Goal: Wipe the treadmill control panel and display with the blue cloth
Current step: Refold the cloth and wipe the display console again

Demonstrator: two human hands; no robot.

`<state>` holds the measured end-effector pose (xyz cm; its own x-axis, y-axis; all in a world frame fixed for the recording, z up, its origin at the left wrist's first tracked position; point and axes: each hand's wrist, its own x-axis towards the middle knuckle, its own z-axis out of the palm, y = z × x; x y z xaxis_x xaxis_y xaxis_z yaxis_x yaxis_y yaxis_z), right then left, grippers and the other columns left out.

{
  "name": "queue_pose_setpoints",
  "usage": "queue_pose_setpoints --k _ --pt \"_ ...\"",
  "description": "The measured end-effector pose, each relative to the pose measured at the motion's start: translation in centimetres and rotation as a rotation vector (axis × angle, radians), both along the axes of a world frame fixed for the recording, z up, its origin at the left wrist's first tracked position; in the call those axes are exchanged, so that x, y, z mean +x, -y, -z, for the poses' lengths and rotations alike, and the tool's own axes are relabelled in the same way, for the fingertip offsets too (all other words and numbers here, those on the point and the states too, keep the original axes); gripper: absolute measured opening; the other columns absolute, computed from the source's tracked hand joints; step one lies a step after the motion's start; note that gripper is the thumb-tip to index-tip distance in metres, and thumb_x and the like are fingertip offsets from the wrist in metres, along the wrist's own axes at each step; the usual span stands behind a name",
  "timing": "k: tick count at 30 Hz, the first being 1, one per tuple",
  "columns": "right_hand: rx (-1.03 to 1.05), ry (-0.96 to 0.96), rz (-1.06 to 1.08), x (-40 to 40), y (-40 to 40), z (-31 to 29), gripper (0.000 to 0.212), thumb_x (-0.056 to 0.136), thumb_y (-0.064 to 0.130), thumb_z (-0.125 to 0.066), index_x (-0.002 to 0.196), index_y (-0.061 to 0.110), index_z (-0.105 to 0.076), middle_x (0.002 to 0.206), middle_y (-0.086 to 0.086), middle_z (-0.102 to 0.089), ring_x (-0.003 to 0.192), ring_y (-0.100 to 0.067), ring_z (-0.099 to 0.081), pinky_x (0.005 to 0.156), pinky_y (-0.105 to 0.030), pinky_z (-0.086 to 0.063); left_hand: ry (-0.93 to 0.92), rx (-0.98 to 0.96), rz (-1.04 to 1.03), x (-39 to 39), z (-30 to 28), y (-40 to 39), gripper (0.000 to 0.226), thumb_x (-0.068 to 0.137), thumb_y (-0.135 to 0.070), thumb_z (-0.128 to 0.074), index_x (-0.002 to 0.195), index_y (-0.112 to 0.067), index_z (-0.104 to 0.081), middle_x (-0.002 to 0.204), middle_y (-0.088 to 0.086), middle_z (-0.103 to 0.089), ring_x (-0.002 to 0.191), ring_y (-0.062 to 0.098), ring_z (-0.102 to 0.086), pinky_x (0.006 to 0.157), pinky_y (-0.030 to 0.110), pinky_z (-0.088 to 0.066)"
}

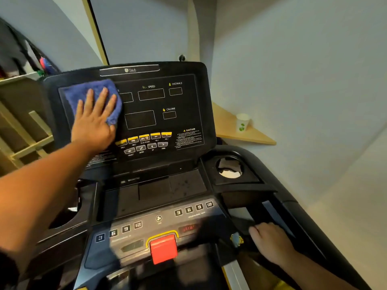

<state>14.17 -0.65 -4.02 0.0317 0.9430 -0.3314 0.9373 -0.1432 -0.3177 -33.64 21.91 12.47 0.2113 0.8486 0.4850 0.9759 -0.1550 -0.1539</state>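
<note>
The black treadmill display (159,105) stands upright ahead, marked SPEED, DISTANCE and CALORIE, with yellow buttons (144,139) along its lower part. My left hand (94,124) lies flat, fingers spread, pressing the blue cloth (83,93) against the display's upper left area. Under the display lies the grey control panel (155,225) with numbered keys and a red stop key (163,249). My right hand (270,241) curls around the black right handrail (278,218), away from the cloth.
A cup holder (230,168) sits at the console's right, with another partly hidden behind my left forearm. A paper cup (242,122) stands on a wooden corner shelf (251,137) behind the display. Wooden shelving (25,130) lies to the left. Walls close in behind and to the right.
</note>
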Motion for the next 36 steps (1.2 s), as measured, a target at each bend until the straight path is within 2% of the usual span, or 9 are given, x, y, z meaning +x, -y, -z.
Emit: queue_pose_setpoints --k 6,11,15,18,23,26,28,34,36 --pt "-0.123 -0.015 -0.009 0.5 -1.5 0.3 0.050 0.104 0.040 -0.034 0.061 0.017 -0.045 0.065 -0.003 -0.048 0.063 -0.014 -0.051 0.061 -0.032 -0.036 0.188 0.095 -0.150 5.6 -3.2 -3.2 0.075 0.102 -0.041 -0.031 0.166 -0.014 -0.003 0.174 0.013 0.003 0.156 0.048 0.006 0.121 0.059 0.008" --pt "-0.167 0.045 -0.145 1.2 -2.3 1.6 0.046 0.102 0.040 -0.029 0.069 0.018 -0.051 0.077 -0.004 -0.057 0.062 -0.005 -0.047 0.059 -0.019 -0.034 -0.033 -0.002 0.137 12.6 1.4 -2.7 0.076 0.100 -0.048 -0.027 0.167 -0.018 -0.007 0.175 0.008 0.000 0.158 0.042 0.007 0.125 0.061 0.004" --pt "-0.153 -0.019 -0.099 0.5 -2.3 0.5 0.049 0.106 0.034 -0.033 0.060 0.022 -0.044 0.063 -0.001 -0.046 0.059 -0.009 -0.047 0.057 -0.020 -0.033 -0.228 -0.041 0.282 7.6 3.7 -1.1 0.074 0.100 -0.047 -0.030 0.166 -0.019 -0.013 0.174 0.007 -0.006 0.160 0.036 0.001 0.128 0.058 -0.004" --pt "-0.122 -0.066 -0.092 0.2 -2.2 -0.6 0.050 0.105 0.034 -0.041 0.056 0.024 -0.045 0.055 0.002 -0.049 0.050 -0.004 -0.047 0.057 -0.019 -0.034 -0.224 -0.013 0.256 2.5 3.9 0.1 0.072 0.100 -0.045 -0.030 0.166 -0.020 -0.015 0.174 0.008 -0.010 0.161 0.032 0.000 0.128 0.055 -0.002" --pt "0.384 0.009 -0.036 -0.6 -4.9 -1.0 0.026 0.095 0.032 -0.060 0.071 0.034 -0.051 0.068 0.011 -0.054 0.063 -0.005 -0.055 0.060 -0.017 -0.042 0.004 0.032 0.041 -1.3 0.0 -0.4 0.072 0.100 -0.046 -0.023 0.166 -0.023 -0.008 0.175 0.006 -0.003 0.160 0.029 0.009 0.124 0.040 0.021" --pt "0.780 -0.006 -0.085 -1.5 -8.6 -1.5 0.007 0.086 0.023 -0.069 0.091 0.019 -0.066 0.085 0.006 -0.060 0.078 -0.011 -0.057 0.067 -0.023 -0.050 0.176 0.088 -0.136 1.6 -1.6 -2.3 0.074 0.101 -0.046 -0.022 0.167 -0.020 0.002 0.174 0.008 0.008 0.159 0.035 0.013 0.125 0.051 0.013" --pt "0.749 0.077 -0.114 -2.3 -11.2 -1.1 0.026 0.087 0.028 -0.071 0.107 0.011 -0.071 0.100 -0.002 -0.067 0.094 -0.019 -0.062 0.081 -0.031 -0.053 0.258 0.129 -0.227 4.7 -1.9 -3.4 0.076 0.101 -0.044 -0.026 0.166 -0.016 0.003 0.174 0.013 0.008 0.158 0.041 0.010 0.124 0.057 0.008" --pt "0.446 0.186 -0.073 -3.8 -13.7 -0.6 0.055 0.098 0.049 -0.023 0.126 0.026 -0.064 0.118 0.007 -0.069 0.111 -0.013 -0.060 0.096 -0.034 -0.045 -0.018 0.073 0.126 12.3 2.9 -2.7 0.078 0.100 -0.047 -0.036 0.167 -0.018 -0.008 0.174 0.008 0.002 0.159 0.038 0.008 0.127 0.056 0.005" --pt "0.368 0.222 -0.139 -3.5 -14.4 -1.0 0.054 0.097 0.047 -0.020 0.126 0.027 -0.062 0.117 0.005 -0.069 0.112 -0.013 -0.060 0.106 -0.038 -0.039 -0.171 0.028 0.240 11.0 4.6 -1.8 0.076 0.101 -0.046 -0.039 0.166 -0.018 -0.012 0.174 0.007 -0.003 0.160 0.036 0.004 0.128 0.054 0.004"
